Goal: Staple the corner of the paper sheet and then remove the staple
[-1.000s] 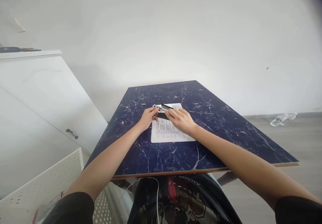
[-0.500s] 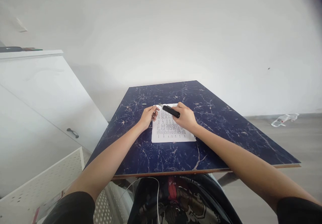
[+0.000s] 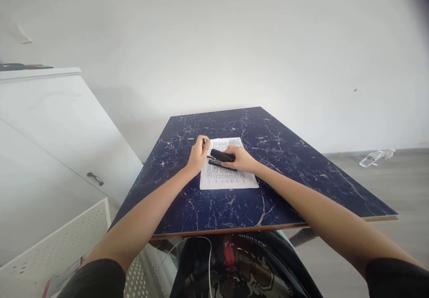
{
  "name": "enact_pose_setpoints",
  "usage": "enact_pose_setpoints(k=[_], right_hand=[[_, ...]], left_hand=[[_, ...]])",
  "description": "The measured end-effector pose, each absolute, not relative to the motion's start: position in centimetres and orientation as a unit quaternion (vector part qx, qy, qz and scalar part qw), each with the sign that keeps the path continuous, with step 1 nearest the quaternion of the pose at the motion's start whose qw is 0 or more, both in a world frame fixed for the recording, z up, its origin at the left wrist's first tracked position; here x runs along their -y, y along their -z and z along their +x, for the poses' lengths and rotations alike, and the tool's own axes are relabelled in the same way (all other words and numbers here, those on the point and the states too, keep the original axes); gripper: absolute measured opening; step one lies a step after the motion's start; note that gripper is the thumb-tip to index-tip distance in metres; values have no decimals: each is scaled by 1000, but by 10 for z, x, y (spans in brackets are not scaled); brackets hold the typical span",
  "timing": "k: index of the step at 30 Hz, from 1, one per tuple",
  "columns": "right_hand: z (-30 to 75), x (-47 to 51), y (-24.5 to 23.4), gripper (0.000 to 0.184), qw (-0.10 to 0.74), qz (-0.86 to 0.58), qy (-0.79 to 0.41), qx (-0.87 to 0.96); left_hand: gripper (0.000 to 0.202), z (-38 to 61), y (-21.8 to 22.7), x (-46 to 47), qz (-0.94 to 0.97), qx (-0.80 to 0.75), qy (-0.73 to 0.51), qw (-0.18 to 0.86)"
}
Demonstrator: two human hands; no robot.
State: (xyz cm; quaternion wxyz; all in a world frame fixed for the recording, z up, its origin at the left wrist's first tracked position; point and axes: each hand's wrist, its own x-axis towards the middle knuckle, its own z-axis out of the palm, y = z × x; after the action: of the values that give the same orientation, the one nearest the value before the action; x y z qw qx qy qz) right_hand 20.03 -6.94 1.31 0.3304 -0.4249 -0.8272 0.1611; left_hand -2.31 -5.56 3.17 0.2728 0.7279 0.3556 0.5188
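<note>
A black stapler [image 3: 221, 156] is in my right hand [image 3: 238, 158], its upper arm raised off the lower part so that it gapes to the left. It is over a printed sheet of paper [image 3: 231, 183], which may be several sheets in a stack. Beside the paper's upper left edge, my left hand [image 3: 196, 157] is closed with its thumb and fingertips together. A small dark spot shows at those fingertips, but I cannot make out what they hold. A small grey piece [image 3: 191, 139] lies on the table just beyond my left hand.
The dark blue marbled table [image 3: 278, 199] stands against a pale wall. On the left are a white cabinet [image 3: 50, 155] with a dark handle and a white perforated basket [image 3: 83, 224]. A clear plastic package [image 3: 372, 158] lies on the floor at right. A white cable [image 3: 210, 266] crosses my lap.
My right hand has drawn the stapler down and nearer to me over the paper, and its two arms now stand apart. My left hand has turned more upright, with its fingers curled in.
</note>
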Motion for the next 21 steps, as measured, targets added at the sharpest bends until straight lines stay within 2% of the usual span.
enact_pose_setpoints(k=[3,6,9,15,19,21], right_hand=[[202,73,-20,33,412,-421,-123,799],[203,80,-31,38,485,-374,-104,784],[201,87,-38,36,497,-325,-98,799],[198,90,-39,30,506,-324,-99,793],[209,80,-40,28,540,-355,-126,753],[223,70,-40,30,568,-407,-161,697]], left_hand=[[11,-23,-36,60,775,-351,-465,244],[13,-20,-38,63,802,-337,-426,248],[16,-17,-35,63,798,-335,-416,278],[22,-14,-31,64,797,-336,-409,293],[36,-18,-33,65,810,-338,-423,226],[30,-23,-33,59,806,-362,-434,177]])
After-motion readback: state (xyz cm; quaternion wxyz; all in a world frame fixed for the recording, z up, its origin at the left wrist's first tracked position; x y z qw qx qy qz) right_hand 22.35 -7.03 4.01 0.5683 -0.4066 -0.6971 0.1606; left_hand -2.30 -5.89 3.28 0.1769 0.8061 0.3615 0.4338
